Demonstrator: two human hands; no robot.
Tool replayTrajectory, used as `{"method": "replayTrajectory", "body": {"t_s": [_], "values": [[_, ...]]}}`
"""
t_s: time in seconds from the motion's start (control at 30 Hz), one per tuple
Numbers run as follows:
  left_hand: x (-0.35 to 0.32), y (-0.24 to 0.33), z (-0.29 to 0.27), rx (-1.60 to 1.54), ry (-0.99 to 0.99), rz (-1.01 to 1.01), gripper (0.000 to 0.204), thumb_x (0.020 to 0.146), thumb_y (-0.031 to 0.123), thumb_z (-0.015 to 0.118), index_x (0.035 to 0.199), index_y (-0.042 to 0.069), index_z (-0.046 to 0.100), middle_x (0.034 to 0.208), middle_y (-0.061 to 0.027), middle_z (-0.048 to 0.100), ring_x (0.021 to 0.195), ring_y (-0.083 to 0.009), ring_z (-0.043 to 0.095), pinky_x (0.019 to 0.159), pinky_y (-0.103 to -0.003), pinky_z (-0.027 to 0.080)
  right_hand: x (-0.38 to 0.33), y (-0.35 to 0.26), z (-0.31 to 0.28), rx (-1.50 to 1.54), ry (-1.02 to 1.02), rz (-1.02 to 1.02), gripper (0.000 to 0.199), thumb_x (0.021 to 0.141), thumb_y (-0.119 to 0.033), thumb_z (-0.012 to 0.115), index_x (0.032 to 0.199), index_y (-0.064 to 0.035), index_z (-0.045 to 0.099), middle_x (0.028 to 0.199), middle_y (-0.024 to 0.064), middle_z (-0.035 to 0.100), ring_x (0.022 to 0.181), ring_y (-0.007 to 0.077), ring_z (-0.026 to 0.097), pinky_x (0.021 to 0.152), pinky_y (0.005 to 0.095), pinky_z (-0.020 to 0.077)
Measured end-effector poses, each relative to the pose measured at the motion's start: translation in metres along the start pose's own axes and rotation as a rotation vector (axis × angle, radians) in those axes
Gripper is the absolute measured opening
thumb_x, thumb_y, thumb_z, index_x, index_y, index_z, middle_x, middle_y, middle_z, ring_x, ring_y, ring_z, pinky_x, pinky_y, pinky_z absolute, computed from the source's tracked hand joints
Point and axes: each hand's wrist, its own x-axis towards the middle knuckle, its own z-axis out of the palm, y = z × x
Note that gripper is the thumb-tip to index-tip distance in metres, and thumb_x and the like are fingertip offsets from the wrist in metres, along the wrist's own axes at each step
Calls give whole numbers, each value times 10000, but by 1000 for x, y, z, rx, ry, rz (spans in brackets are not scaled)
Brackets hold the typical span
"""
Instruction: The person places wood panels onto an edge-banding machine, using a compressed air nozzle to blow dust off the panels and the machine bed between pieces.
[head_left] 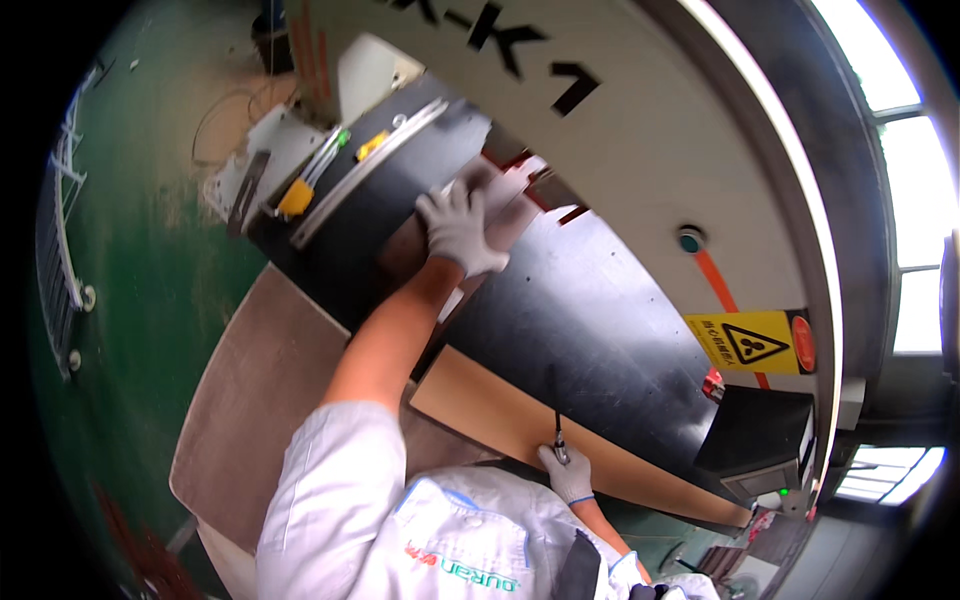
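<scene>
My left hand [462,232], in a white glove, lies flat with fingers spread on a dark brown board piece [405,250] on the black machine table [590,290]. The board piece is partly hidden under the hand and blurred. Closer to my body, my right hand [567,472], also gloved, is closed round what looks like an air blow gun [560,446] with a thin dark nozzle pointing away from me. Below that hand runs a long light-brown board [500,400] along the table's near edge.
A metal fence rail [370,172] lies on the table's far left, beside a yellow-handled tool [296,198]. A large beige machine housing [640,150] with a yellow warning sign [750,342] arches over the right. Curved brown panels [260,400] stand at left above the green floor [150,300].
</scene>
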Motion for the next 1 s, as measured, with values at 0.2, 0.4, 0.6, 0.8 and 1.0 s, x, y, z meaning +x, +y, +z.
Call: {"method": "replayTrajectory", "body": {"t_s": [0.2,0.4,0.6,0.8,1.0], "values": [[67,29,11,8,-90,-27,1193,621,697,803,1570,93,404,1614,-220,346,1425,-504,301,1143,-682,205,-2,-3,5,20,16,75,322,941,-311,745,927,8,709,811,140,696,769,251,672,754,403,518],[61,16,10,5,-77,-35,1330,585,744,821,1593,25,334,1633,-256,326,1457,-513,285,1176,-701,164,-6,-4,5,116,6,61,293,937,-275,758,1033,2,756,840,81,711,791,152,657,781,339,528],[15,4,-2,55,-136,-7,1379,587,805,811,1635,66,305,1625,-226,266,1464,-511,252,1162,-733,154,2,26,-4,434,63,282,270,973,-255,724,848,-15,732,722,47,707,581,110,624,534,292,484],[28,9,15,186,-82,-51,1301,674,811,761,1671,135,270,1683,-192,272,1483,-533,269,1133,-701,244,30,33,-21,586,-53,319,276,1003,-251,671,856,-21,712,750,83,733,571,152,672,510,276,509],[32,14,24,247,-95,1,1315,687,832,750,1687,130,262,1688,-214,270,1498,-523,275,1136,-689,275,35,57,-24,923,-76,382,325,1046,-252,597,1034,64,673,908,207,753,725,258,760,560,300,595]]}}
